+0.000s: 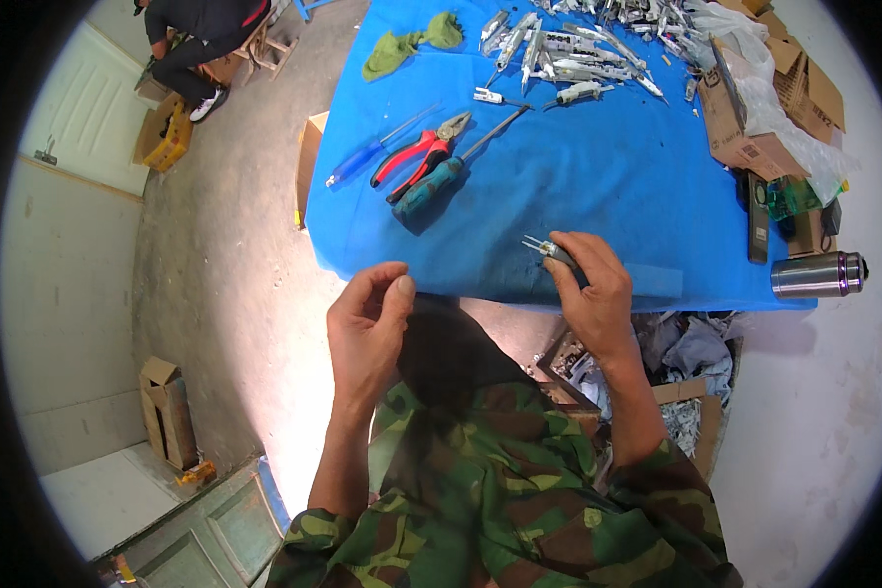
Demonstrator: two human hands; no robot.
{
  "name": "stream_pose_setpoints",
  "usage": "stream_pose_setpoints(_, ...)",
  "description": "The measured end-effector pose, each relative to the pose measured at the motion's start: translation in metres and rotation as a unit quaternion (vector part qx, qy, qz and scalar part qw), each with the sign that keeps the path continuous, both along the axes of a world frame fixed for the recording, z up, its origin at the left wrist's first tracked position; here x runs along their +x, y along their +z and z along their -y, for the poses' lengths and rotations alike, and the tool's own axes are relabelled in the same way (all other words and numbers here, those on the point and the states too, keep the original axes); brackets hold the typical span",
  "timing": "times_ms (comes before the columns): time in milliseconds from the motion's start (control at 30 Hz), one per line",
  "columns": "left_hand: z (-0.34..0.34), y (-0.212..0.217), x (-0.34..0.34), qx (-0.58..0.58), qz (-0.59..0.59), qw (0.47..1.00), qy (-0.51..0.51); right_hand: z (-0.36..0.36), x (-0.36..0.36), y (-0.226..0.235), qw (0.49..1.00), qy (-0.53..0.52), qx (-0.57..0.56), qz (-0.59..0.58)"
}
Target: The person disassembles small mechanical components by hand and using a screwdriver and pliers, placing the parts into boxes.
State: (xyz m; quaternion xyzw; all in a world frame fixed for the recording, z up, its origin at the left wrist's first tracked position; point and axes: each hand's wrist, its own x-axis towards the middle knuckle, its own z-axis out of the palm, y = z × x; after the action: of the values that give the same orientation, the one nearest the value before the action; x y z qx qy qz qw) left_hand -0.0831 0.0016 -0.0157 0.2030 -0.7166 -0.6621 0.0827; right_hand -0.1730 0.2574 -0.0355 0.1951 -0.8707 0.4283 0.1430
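From the head camera, I see my right hand [590, 284] at the near edge of the blue-covered table [598, 186], its fingers curled around a small grey metal part [549, 250] whose thin prongs poke out to the left past the fingertips. The grip looks like a pinch-and-wrap, which I judge keeps the working end free and steady over the cloth. My left hand [367, 328] hovers just off the table edge, apart from the part, thumb and forefinger nearly touching at the tips; whether anything tiny sits between them I cannot tell.

Farther up the cloth lie red-handled pliers [419, 157], a teal-handled screwdriver [451, 171] and a slimmer blue-handled screwdriver [367, 155], all angled toward me and within reach, probably laid so for quick pickup. At the far end is a heap of similar silvery parts [578, 44], beside a green rag [412, 44]. Cardboard boxes [755, 118] with clear plastic bags crowd the right side, and a steel flask [818, 274] lies on its side at the right corner.

The table stands on a bare concrete floor [225, 265]. More boxes sit on the floor to the left, pale door panels line that wall, and another person [201, 39] crouches at the far left. A bin of scraps [676, 363] sits beneath the table by my right forearm.
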Motion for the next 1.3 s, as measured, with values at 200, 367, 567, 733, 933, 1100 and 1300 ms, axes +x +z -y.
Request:
stream_pose_setpoints(200, 0.014, -0.008, -0.023, -0.17, -0.02, 0.985, 0.004, 0.0, -0.018, -0.007, 0.997, 0.002, 0.068, -0.032)
stream_pose_setpoints(367, 0.013, 0.0, -0.052, -0.311, -0.056, 0.949, -0.01, -0.002, -0.02, -0.014, 0.995, 0.012, 0.096, -0.033)
stream_pose_setpoints(567, 0.011, -0.008, -0.082, -0.459, -0.065, 0.885, -0.025, 0.001, -0.021, -0.015, 0.996, -0.004, 0.084, -0.035)
stream_pose_setpoints(733, 0.007, -0.017, -0.093, -0.484, -0.081, 0.871, -0.033, 0.001, -0.022, -0.014, 0.996, 0.001, 0.082, -0.023)
stream_pose_setpoints(933, 0.007, -0.023, -0.093, -0.468, -0.051, 0.881, -0.033, 0.001, -0.024, -0.01, 0.997, 0.001, 0.077, -0.022)
stream_pose_setpoints(1100, 0.006, -0.016, -0.089, -0.352, -0.076, 0.933, -0.028, 0.001, -0.024, -0.012, 0.997, 0.003, 0.073, -0.03)
stream_pose_setpoints(1300, 0.015, 0.013, -0.079, -0.093, -0.085, 0.991, 0.034, -0.001, -0.023, -0.015, 0.997, 0.0, 0.068, -0.036)
